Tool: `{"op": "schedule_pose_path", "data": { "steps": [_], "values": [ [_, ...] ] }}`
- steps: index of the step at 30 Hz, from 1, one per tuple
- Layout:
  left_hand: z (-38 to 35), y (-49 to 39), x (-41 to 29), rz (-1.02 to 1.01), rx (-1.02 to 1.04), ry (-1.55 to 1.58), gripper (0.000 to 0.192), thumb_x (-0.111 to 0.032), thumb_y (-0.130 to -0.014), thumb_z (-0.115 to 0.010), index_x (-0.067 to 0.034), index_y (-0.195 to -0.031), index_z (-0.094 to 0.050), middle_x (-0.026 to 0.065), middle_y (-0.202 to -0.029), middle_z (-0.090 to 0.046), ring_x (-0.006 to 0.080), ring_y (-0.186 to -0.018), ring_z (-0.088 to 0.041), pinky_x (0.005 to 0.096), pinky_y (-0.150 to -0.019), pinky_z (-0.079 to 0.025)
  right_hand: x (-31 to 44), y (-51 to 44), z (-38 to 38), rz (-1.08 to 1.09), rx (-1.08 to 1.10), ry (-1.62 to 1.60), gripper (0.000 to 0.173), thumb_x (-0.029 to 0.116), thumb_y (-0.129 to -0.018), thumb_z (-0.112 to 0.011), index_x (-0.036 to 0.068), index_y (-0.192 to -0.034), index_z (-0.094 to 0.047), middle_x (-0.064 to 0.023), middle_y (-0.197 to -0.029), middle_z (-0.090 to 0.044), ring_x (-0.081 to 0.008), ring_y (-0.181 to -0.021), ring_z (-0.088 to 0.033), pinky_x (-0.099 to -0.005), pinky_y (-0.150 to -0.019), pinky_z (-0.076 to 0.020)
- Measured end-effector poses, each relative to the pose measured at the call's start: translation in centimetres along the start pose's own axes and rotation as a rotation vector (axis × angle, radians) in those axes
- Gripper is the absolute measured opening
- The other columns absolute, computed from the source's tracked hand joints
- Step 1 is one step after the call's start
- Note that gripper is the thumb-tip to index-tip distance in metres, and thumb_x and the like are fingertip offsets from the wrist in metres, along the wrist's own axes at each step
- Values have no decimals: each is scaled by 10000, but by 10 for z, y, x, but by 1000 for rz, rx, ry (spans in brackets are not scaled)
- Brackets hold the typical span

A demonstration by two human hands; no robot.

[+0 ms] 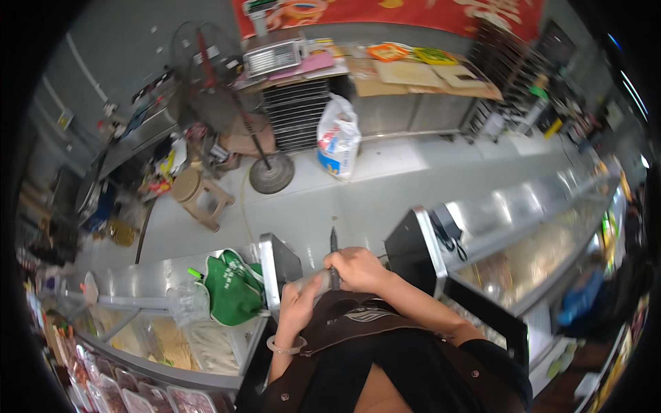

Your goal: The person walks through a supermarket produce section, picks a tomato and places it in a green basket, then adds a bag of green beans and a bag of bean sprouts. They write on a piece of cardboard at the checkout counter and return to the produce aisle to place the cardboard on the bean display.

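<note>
My right hand (361,269) is closed around a dark marker-like pen (334,240), whose tip points away from me. In my left hand (298,308) is a pale grey, rounded object (319,283); blur hides what exactly it is. The two hands are close together in front of the brown apron (356,322), and the pale object reaches to the pen's lower end. A pale bangle (285,350) circles my left wrist. Beside my left hand, a green cloth item with white writing (235,289) lies on the metal counter.
Refrigerated display counters (139,266) flank a gap with dark end panels (413,248). A black device with a strap (446,224) rests on the right counter. Across the floor are a pedestal fan (271,173), a plastic stool (199,193), a white sack (338,139) and a worktable (397,93).
</note>
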State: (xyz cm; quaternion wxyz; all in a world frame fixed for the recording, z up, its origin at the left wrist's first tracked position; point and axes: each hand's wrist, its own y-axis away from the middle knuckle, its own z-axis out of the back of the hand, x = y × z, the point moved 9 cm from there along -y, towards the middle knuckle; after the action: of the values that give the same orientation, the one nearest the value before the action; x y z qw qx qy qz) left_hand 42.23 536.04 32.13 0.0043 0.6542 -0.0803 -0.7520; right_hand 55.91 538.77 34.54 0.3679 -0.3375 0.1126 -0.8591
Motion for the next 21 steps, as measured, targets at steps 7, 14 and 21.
{"op": "schedule_pose_path", "data": {
  "steps": [7, 14, 21],
  "values": [
    [85, -111, -19, 102, -340, 101, 288, -206, -931, -625, 73, -972, -681, 53, -874, -690, 110, -807, -586, 288, -734, -478, -133, -123, -14, -49, -23, -28, 467, 194, -682, -831, 104, -986, -489, -93, -775, -626, -327, -693, -632, -407, -626, -505],
    [190, -186, 43, 342, -955, 372, 490, -259, -845, -726, 77, -1138, -522, 157, -1106, -602, 227, -993, -584, 335, -888, -470, -411, -264, 9, -498, -407, -187, 472, 222, -801, -820, 86, -985, -407, -89, -783, -669, -246, -736, -684, -341, -651, -521],
    [218, -351, 52, 375, -1232, 343, 460, -262, -874, -707, 82, -1095, -496, 175, -1091, -590, 224, -1002, -575, 335, -918, -454, -717, -514, -11, -499, -950, -436, 632, 249, -766, -860, 61, -1063, -334, -214, -1123, -615, -297, -976, -601, -386, -905, -458]
  ]
}}
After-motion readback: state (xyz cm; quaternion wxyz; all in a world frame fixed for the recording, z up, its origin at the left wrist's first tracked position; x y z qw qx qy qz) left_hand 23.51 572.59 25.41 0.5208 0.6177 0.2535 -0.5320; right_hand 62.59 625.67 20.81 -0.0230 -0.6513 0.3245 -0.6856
